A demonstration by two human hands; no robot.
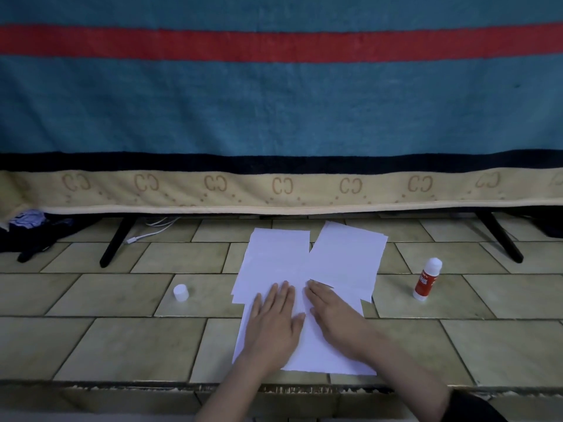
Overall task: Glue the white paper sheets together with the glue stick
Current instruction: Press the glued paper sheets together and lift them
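Two hands flat, fingers straight: left hand [275, 319] and right hand [335, 318] press down side by side on white paper sheets [304, 269]. Glue stick [426, 279] stands alone at right.

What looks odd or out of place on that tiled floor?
The glue stick stands uncapped right of the white paper sheets; its cap sits far left. Both hands press the sheets flat.

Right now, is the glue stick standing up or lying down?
Standing up. The glue stick stands upright on the tiled floor, right of the paper sheets, leaning only slightly.
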